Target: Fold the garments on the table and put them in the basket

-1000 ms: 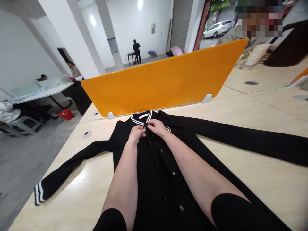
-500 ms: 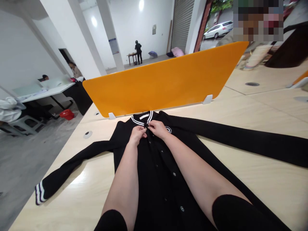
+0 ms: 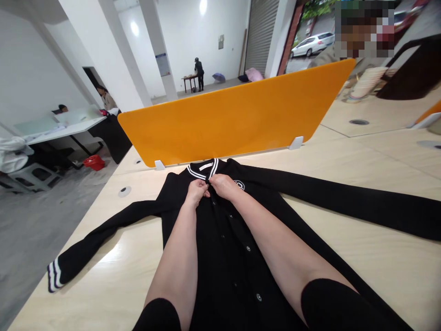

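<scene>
A black jacket [image 3: 213,257] lies front up on the pale wooden table [image 3: 113,257], its sleeves spread to both sides. White stripes ring its collar [image 3: 197,172] and the left cuff [image 3: 55,275]. My left hand [image 3: 197,191] pinches the front edge just below the collar. Right beside it, my right hand [image 3: 222,186] pinches the opposite front edge, fingertips almost touching the left ones. Whatever small fastener lies between the fingers is hidden. Round snap buttons [image 3: 248,248] run down the front, which lies unfastened lower down. A round white badge [image 3: 239,185] shows partly beside my right wrist.
An orange divider [image 3: 234,115] on white clips stands just beyond the collar. Behind it at right are stacked paper cups [image 3: 368,84], a dark pitcher [image 3: 409,69] and a person. A grey stool [image 3: 36,172] and red bucket [image 3: 94,162] stand on the floor at left.
My right hand has shifted slightly left and down, its fingers closing nearer to the left hand at the collar. The jacket lies as before. The distant person by the small table has turned a little.
</scene>
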`<action>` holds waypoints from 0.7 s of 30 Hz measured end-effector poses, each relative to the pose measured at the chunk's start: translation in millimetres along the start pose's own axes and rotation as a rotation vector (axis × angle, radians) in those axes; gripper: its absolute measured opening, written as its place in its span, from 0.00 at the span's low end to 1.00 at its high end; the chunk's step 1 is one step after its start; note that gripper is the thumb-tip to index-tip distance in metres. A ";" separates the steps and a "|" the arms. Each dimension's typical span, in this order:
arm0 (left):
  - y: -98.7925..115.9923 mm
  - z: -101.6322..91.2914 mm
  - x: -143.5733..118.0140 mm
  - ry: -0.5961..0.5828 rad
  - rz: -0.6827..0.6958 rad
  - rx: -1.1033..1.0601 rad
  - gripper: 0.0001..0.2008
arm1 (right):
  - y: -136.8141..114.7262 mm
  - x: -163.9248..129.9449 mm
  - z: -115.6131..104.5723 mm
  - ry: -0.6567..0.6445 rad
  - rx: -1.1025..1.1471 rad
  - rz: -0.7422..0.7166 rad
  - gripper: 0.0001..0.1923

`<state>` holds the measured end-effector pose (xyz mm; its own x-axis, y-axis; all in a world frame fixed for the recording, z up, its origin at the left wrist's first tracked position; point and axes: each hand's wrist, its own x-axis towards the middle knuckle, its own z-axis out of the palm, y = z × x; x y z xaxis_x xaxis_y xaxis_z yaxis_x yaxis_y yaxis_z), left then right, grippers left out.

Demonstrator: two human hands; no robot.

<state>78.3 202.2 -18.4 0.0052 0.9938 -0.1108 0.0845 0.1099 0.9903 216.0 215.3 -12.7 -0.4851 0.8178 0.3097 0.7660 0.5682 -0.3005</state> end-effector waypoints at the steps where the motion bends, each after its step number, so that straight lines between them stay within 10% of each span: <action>1: -1.2 0.2 0.8 0.004 0.004 0.005 0.11 | -0.7 -0.1 0.5 -0.003 0.007 0.003 0.10; 21: -6.5 3.8 -0.9 0.174 0.127 0.312 0.12 | -4.7 -41.5 -16.4 0.055 0.019 0.508 0.09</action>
<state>81.6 200.6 -25.0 -0.1323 0.9898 0.0533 0.3932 0.0031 0.9194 239.5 177.2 -9.3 -0.0301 0.9855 0.1672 0.8915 0.1021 -0.4413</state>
